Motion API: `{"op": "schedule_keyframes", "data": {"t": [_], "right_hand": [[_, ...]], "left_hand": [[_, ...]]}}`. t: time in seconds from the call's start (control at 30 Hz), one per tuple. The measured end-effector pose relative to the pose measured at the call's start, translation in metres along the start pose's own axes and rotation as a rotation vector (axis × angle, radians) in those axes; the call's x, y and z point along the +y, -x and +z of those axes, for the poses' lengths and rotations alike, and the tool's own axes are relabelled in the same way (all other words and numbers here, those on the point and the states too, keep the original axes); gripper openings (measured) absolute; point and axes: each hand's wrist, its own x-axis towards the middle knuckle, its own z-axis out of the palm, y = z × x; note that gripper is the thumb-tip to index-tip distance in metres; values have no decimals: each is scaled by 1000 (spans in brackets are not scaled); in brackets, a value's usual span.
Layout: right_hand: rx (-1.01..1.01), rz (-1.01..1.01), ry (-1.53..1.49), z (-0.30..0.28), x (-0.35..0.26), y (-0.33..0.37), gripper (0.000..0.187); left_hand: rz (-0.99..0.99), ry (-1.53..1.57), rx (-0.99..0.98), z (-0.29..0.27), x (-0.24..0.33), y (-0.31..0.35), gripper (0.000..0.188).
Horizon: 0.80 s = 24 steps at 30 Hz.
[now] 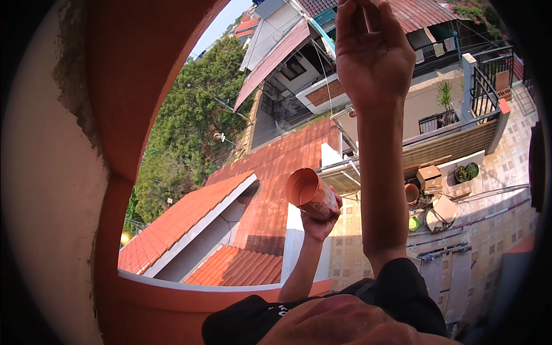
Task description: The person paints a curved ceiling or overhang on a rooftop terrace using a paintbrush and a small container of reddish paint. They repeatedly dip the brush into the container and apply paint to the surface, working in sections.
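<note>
In my left hand [318, 227] is an orange plastic cup [315, 197] with a printed pattern on its side. My fingers wrap round its lower part from the right. The cup tilts, its open mouth facing up and to the left, and its visible inside wall is plain orange. My right arm stretches far up to the upper edge, well above the cup. There my right hand [375, 54] shows its palm, with the fingers bent together as in a pinch. The upper edge cuts off the fingertips, so what they hold, if anything, is hidden.
An orange painted wall and low parapet [172, 293] curve along the left and front. Beyond and below lie tiled roofs [187, 221], green trees [192, 115] and a house. To the lower right, a tiled yard holds cardboard boxes [429, 177], a brown pot [411, 194] and plants.
</note>
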Motion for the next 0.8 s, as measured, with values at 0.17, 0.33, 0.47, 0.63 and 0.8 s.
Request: {"op": "schedule_keyframes", "data": {"t": [0.17,0.33,0.47,0.63,0.8], "right_hand": [[22,90,-252,-6,14,-3,30],[207,332,-11,-27,74,27,27],[320,433,342,-24,69,40,27],[-20,151,412,16,31,14,24],[-29,-78,238,35,-32,-3,20]], "left_hand": [[-17,7,-11,-5,2,1,67],[7,14,-103,-9,2,2,64],[-3,-47,-69,-4,-1,0,64],[-78,-25,-45,6,-6,-2,68],[-47,-16,36,3,-9,-3,70]]}}
